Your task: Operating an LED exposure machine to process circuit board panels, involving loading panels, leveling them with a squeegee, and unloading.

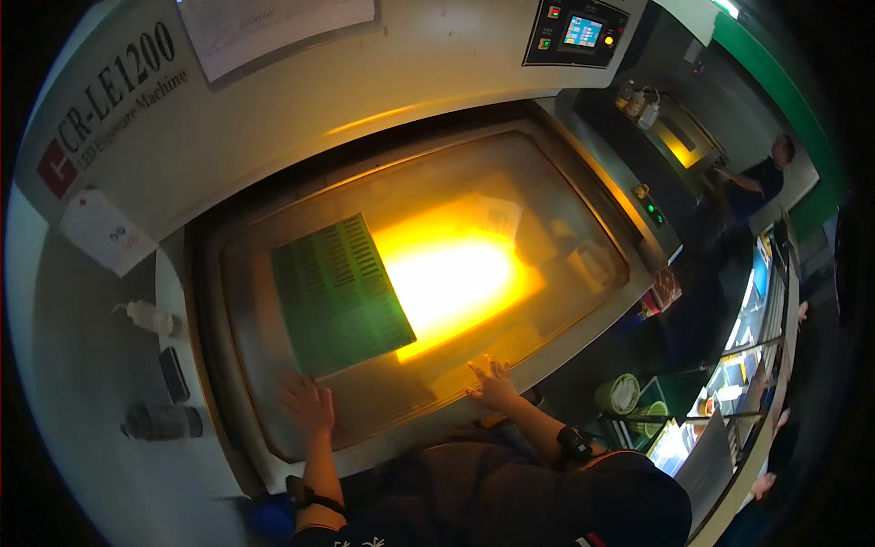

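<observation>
A green rectangular panel (342, 296) with rows of dark markings lies on the left half of a large framed machine bed (510, 169). Bright yellow light glows from the bed's surface just right of the panel. My left hand (310, 404) rests with fingers spread at the bed's near left, close below the panel's near edge. Over the near edge, right of the panel, my right hand (493, 383) has its fingers apart, with nothing in them. Whether its fingertips touch the surface I cannot tell.
A control panel with a small screen (582, 32) sits on the machine's upper right front. On the left ledge are a white squeeze bottle (149, 317), a phone (173, 375) and a dark bottle (162, 422). Another person (761, 182) stands at a lit station, far right.
</observation>
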{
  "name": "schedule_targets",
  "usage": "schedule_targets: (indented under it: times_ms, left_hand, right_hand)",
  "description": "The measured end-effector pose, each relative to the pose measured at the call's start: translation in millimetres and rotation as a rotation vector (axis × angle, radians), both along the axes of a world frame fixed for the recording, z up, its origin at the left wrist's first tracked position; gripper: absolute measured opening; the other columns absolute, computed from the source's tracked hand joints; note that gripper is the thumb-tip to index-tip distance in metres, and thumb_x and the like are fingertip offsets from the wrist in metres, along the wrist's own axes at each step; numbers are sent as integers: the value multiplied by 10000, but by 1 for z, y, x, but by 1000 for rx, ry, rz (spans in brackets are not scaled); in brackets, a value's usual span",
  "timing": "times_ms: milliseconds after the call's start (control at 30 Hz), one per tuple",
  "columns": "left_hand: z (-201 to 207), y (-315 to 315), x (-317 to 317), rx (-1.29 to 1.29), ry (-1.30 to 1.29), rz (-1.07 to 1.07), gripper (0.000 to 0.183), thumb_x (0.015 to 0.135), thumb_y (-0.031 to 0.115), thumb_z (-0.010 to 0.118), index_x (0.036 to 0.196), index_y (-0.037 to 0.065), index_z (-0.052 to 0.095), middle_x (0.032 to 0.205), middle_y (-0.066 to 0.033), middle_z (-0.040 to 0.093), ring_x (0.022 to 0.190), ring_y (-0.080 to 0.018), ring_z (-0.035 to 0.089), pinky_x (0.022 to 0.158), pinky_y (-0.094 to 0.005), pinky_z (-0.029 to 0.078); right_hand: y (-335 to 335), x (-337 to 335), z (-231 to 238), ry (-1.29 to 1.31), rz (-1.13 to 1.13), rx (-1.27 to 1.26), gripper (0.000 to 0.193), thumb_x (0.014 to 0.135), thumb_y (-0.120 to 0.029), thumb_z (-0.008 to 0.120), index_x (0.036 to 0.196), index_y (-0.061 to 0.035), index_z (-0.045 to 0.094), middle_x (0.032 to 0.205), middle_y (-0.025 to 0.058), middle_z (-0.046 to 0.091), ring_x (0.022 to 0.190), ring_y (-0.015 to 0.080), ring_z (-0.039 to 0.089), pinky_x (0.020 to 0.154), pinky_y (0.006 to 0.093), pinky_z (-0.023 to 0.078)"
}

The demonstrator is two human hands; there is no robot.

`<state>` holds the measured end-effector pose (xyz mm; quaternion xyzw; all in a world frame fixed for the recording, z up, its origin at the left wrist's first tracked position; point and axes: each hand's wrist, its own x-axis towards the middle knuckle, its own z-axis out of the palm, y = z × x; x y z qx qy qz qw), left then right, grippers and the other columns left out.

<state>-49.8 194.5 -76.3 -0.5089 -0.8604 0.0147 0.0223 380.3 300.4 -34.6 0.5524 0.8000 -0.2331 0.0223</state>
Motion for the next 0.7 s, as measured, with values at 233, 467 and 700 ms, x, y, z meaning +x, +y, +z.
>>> schedule_targets:
  times_ms: [233,467,700]
  left_hand:
    - [12,14,12,-1,-113,50,676,956,518,389,1501,129,297,1598,-123,160,1441,-468,103,1101,-699,100]
    - [15,29,4,-23,-57,82,666,945,531,424,1491,164,323,1593,-93,195,1424,-450,184,1078,-695,181]
    - [0,89,-45,-67,-157,43,689,929,557,459,1489,177,331,1568,-92,255,1381,-434,276,1075,-642,251]
  right_hand:
    - [-6,-14,-6,-143,-46,-18,718,849,-501,603,1455,-169,410,1504,318,221,1426,426,208,1123,646,125]
    - [5,-31,1,-60,-78,-21,694,854,-478,610,1439,-149,433,1528,256,235,1442,419,181,1136,630,118]
    - [-15,-46,10,110,-35,152,664,835,-451,648,1411,-182,456,1534,200,256,1456,399,153,1152,606,119]
